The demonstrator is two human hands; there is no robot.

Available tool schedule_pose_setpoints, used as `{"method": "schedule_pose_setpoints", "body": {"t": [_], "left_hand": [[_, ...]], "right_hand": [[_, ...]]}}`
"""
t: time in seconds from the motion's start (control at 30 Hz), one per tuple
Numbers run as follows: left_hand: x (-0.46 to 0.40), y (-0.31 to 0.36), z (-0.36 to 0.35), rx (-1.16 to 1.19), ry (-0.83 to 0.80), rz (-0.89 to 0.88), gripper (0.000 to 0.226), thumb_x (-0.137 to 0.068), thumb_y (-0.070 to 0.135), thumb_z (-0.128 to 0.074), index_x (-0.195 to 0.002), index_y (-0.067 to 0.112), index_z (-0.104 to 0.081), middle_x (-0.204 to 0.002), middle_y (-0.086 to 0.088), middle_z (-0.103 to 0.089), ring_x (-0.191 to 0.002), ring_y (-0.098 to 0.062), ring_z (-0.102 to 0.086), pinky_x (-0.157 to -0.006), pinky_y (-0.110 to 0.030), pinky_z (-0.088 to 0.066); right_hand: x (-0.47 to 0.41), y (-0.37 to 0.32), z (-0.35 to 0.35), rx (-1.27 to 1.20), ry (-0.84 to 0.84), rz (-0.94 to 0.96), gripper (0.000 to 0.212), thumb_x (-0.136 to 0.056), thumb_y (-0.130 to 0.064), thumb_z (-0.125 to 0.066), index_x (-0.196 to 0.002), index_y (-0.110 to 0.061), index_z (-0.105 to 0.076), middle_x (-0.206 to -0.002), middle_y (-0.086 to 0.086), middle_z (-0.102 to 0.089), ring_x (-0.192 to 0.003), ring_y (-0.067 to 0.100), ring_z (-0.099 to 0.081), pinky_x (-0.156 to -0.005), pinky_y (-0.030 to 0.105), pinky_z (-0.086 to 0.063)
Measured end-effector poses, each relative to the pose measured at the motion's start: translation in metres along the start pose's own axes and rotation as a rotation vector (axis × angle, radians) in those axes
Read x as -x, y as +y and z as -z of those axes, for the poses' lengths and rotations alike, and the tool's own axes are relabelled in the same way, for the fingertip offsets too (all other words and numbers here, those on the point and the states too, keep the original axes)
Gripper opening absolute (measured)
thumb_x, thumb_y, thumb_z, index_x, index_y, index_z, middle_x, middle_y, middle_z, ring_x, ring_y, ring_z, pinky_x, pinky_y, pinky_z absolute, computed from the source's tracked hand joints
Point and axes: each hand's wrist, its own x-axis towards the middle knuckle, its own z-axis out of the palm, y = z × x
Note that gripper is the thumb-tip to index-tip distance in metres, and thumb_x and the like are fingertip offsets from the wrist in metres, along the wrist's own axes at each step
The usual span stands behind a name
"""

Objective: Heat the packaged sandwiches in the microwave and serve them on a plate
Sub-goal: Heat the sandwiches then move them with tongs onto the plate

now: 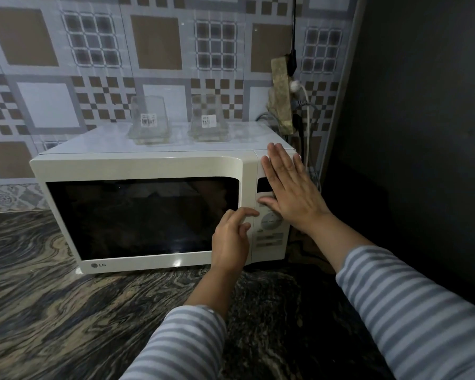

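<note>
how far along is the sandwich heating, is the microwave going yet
Done: the microwave door is shut. Whether sandwiches are inside cannot be told; the window is dark. In hand: the right hand lies flat on the control panel, and the left hand reaches a finger toward the panel's edge. Left: heating and plating; no plate or sandwiches in view.

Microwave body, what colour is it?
Cream-white, with a dark glass door window; the boxy LG countertop microwave shows best in the head view.
</note>
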Motion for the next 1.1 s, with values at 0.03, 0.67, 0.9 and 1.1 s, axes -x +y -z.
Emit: {"method": "schedule_pose_setpoints", "body": {"t": [0.03,0.67,0.9,1.1], "left_hand": [[0.000,0.000,0.000,-0.006,0.003,-0.006,0.034,-0.090,0.002,-0.054,-0.100,0.032,-0.064,-0.089,0.005,-0.053,-0.075,-0.014,-0.055,-0.069,-0.036,-0.049],[0.056,0.017,0.044,0.024,-0.033,-0.203,0.018,-0.094,0.013,-0.051,-0.103,0.026,-0.060,-0.096,0.013,-0.047,-0.076,-0.001,-0.050,-0.066,-0.027,-0.046],[0.014,0.046,0.137,-0.419,0.426,-0.244,0.027,-0.096,0.019,-0.043,-0.122,0.018,-0.048,-0.128,-0.005,-0.044,-0.112,-0.025,-0.047,-0.091,-0.040,-0.039],[-0.013,0.059,0.182,-0.689,-0.131,-0.015,0.053,-0.100,0.052,-0.010,-0.149,0.038,-0.022,-0.160,0.009,-0.016,-0.149,-0.012,0.000,-0.118,-0.055,-0.001]], "right_hand": [[0.001,0.000,-0.001,0.014,0.003,-0.001,0.085,-0.093,-0.057,-0.031,-0.150,-0.006,0.006,-0.158,0.017,0.002,-0.147,0.029,0.003,-0.119,0.048,-0.010],[-0.004,-0.012,0.032,-0.057,-0.180,-0.119,0.072,-0.094,-0.040,-0.042,-0.149,-0.008,-0.009,-0.159,0.014,-0.011,-0.147,0.027,-0.009,-0.118,0.047,-0.006],[-0.025,-0.031,0.109,-0.511,0.038,-0.392,0.053,-0.101,-0.035,-0.018,-0.143,-0.012,-0.042,-0.150,0.004,-0.040,-0.143,0.015,-0.029,-0.119,0.041,-0.010],[-0.033,-0.073,0.151,-0.430,-0.434,-0.337,0.065,-0.099,-0.053,-0.010,-0.153,-0.016,-0.012,-0.161,-0.003,-0.006,-0.148,0.009,0.002,-0.119,0.045,0.008]]}}
